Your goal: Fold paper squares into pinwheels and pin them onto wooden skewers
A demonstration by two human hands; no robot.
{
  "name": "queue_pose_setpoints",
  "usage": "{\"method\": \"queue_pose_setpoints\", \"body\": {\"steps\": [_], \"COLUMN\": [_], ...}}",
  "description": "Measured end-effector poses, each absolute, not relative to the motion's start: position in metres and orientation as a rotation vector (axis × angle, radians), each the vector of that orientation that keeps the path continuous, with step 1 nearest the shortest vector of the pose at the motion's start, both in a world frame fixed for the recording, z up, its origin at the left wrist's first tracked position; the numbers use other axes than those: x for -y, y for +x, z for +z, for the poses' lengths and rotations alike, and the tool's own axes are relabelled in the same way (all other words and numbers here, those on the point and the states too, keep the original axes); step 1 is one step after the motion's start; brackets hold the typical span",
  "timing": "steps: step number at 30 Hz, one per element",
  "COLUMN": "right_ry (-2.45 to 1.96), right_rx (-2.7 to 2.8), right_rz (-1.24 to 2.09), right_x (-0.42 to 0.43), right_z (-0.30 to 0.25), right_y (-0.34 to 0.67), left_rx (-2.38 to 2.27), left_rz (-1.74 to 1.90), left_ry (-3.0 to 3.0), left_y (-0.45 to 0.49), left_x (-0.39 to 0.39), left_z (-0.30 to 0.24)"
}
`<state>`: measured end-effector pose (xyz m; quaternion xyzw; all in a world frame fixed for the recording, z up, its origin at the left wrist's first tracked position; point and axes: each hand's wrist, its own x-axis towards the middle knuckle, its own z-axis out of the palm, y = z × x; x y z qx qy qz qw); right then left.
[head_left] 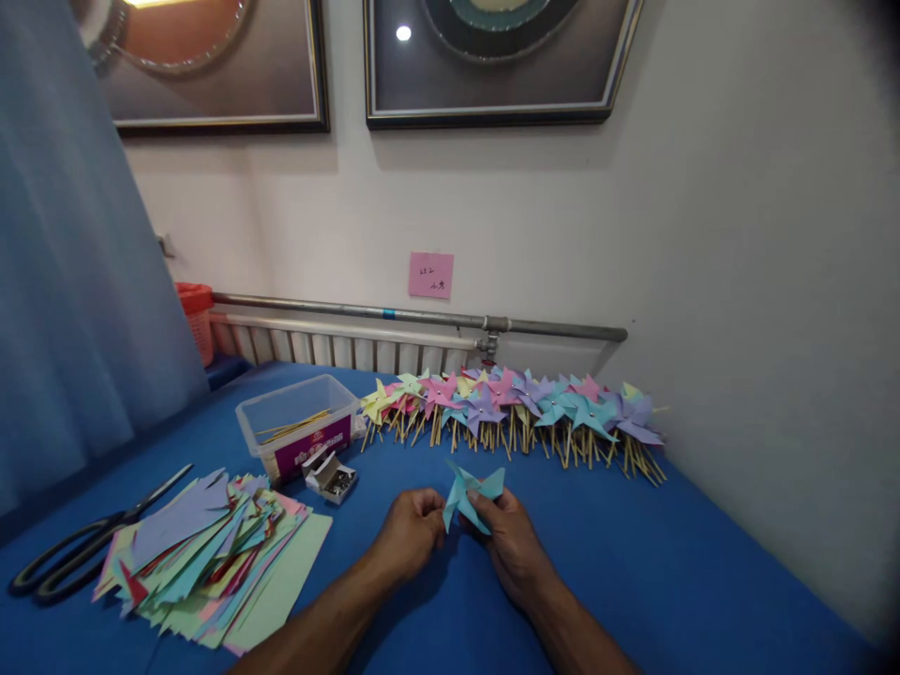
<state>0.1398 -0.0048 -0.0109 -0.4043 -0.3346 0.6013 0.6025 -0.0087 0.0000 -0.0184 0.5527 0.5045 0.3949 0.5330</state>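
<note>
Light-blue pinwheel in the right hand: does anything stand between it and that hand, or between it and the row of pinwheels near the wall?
Nothing visible does. The right hand grips the light-blue pinwheel directly; only blue surface shows between it and the row of pinwheels. The small open box sits to the left.

1. The pinwheel [472, 497], lower centre, is coloured turquoise.
2. The pinwheel row [485, 410], centre to right, is mixed in pink, yellow, lavender, blue and pale green.
3. The papers [211, 562], lower left, are layered in lavender, mint, pink and red.
4. The cloth [653, 572], lower frame, is coloured plain blue.
5. The label [295, 457], left of centre, is coloured purple.
6. The note [431, 275], centre, is coloured pink, marked with dark writing.
</note>
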Motion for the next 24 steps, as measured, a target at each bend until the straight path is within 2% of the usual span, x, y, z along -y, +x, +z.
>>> {"method": "queue_pose_setpoints", "body": {"steps": [24], "right_ry": [-0.884], "right_rx": [0.802], "right_rz": [1.452], "right_x": [0.0046], "right_z": [-0.009], "right_y": [0.1409], "left_rx": [-1.164], "left_rz": [0.992], "left_ry": [1.309], "left_y": [-0.0074], "left_x": [0.0014], "left_z": [-0.018]}}
